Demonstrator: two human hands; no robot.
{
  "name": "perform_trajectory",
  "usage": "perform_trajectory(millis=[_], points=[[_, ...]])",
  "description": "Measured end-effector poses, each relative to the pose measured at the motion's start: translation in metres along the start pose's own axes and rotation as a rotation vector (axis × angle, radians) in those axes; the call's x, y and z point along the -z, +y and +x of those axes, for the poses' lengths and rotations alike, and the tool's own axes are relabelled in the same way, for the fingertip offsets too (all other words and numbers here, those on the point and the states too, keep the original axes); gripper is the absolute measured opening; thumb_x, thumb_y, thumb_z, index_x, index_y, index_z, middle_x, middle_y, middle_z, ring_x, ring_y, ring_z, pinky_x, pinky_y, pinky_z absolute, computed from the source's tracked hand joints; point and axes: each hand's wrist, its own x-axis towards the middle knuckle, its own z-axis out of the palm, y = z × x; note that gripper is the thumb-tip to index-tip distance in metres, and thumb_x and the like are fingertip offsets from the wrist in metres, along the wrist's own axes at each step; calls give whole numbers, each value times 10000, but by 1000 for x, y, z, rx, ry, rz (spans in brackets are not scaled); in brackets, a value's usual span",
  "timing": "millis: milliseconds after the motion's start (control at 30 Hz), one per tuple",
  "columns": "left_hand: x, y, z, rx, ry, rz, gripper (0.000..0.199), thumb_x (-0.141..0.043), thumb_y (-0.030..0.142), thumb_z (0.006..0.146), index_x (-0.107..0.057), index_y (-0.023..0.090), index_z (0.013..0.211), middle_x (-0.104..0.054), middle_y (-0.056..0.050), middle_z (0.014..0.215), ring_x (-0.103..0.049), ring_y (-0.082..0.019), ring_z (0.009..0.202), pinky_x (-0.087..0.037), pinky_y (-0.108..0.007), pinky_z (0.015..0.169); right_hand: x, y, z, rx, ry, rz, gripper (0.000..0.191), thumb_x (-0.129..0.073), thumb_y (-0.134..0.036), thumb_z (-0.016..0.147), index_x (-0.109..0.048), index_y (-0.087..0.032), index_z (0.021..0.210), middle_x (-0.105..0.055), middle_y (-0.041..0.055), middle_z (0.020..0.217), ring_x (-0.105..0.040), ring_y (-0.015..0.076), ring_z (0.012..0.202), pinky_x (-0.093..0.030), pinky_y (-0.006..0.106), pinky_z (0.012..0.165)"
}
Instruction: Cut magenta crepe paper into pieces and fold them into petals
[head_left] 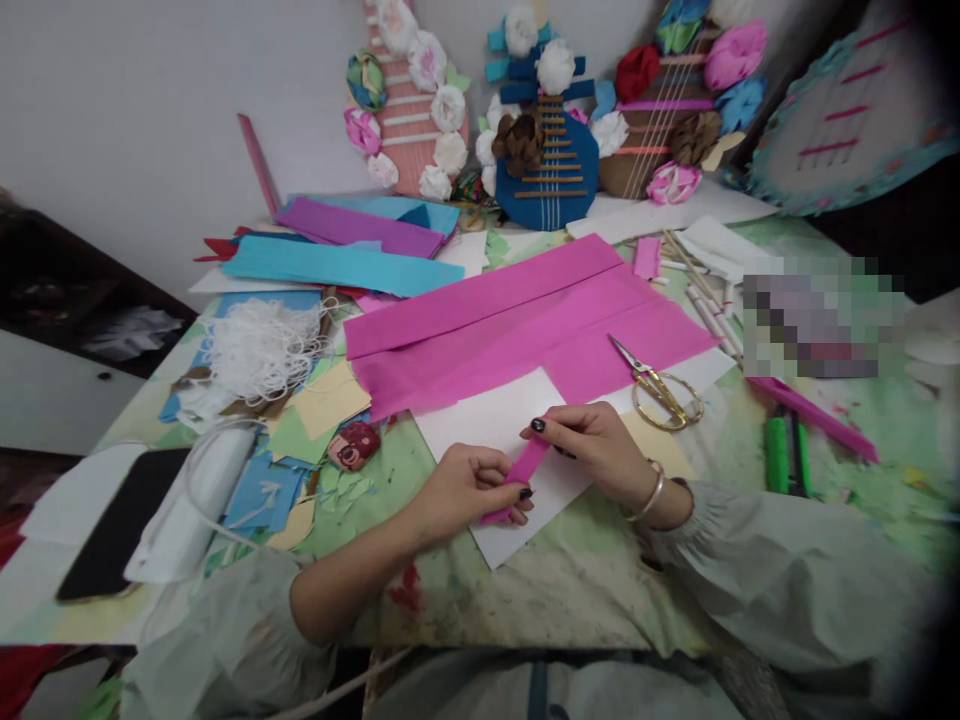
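A small folded strip of pink paper [528, 462] is held between my two hands, tilted, above a white sheet [499, 545]. My left hand [469, 490] pinches its lower end, thumb on top. At the upper end, the thumb and fingers of my right hand [592, 440] close on the strip. Behind my hands lies a large sheet of pink crepe paper [525, 320], its far part folded over. Gold-handled scissors [660, 395] rest to the right of my right hand, blades pointing up and left, touching nothing of mine.
White string [262, 345], paper scraps [322, 405] and a dark red round object [354, 445] lie left. Further left is a black phone [124, 520]. A green cutter [787, 455] lies right. Decorated paper instruments [547, 170] stand along the wall.
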Motion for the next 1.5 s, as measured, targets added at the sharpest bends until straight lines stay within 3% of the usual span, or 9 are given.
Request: perform_trajectory(millis=[300,467,567,667,1067,1167,1267,1333,1500], points=[[-2,3,-3,60,-8,21,315,-781,371,633,-643,98,708,-710,-86,673,-669,-158,588,-554,-256,610,13,-9,3,94,164,-26,354,-535,-397,816,-709,-136,653,-460,-20,495,-381,82,485,-303,236,486],[-3,7,-2,30,44,-25,345,-798,378,615,-626,104,736,-713,-99,696,-670,-173,583,-544,-255,566,99,-49,-6,210,398,-487,265,-611,-409,763,-701,-186,873,-641,28,759,-544,143,673,-407,274,642],[-2,8,-1,-22,47,-59,353,-788,387,638,-614,101,750,-708,-106,705,-669,-177,594,-523,-238,528,162,-56,-24,-81,566,-1082,242,-643,-384,729,-662,-186,867,-650,48,798,-562,181,728,-387,292,654],[0,7,1,-56,62,-116,361,-789,380,644,-611,100,787,-704,-102,714,-676,-185,626,-523,-239,538,200,-44,-44,-368,586,-1247,255,-723,-363,629,-634,-168,767,-644,92,805,-564,223,721,-354,304,597],[3,16,11,-98,68,-329,237,-673,303,787,-589,95,863,-670,-96,780,-693,-195,692,-551,-252,602,219,-21,-72,-401,476,-1121,98,-625,-276,735,-636,-237,646,-659,95,701,-570,206,628,-368,346,609],[1,18,15,-144,54,-360,184,-659,254,800,-597,95,867,-657,-88,807,-691,-195,742,-552,-259,654,208,-36,-64,-302,657,-934,51,-668,-275,694,-648,-236,668,-666,87,732,-562,214,650,-380,361,645],[-7,21,23,-197,33,-412,172,-667,231,794,-605,84,860,-652,-97,816,-681,-191,798,-537,-275,748,166,-51,-48,19,635,-503,67,-668,-286,690,-662,-234,731,-669,72,849,-580,206,782,-406,337,729],[-14,23,30,-224,25,-464,172,-673,228,785,-604,85,849,-645,-95,817,-669,-180,801,-522,-276,763,126,-53,-32,161,510,-179,137,-727,-322,638,-652,-217,683,-659,59,918,-578,194,857,-414,317,785],[-31,21,44,-271,33,-483,219,-703,166,701,-582,107,873,-622,-52,760,-623,-124,667,-461,-221,613,41,-32,6,65,193,214,239,-768,-327,576,-590,-171,608,-639,34,821,-572,155,753,-454,284,689]])
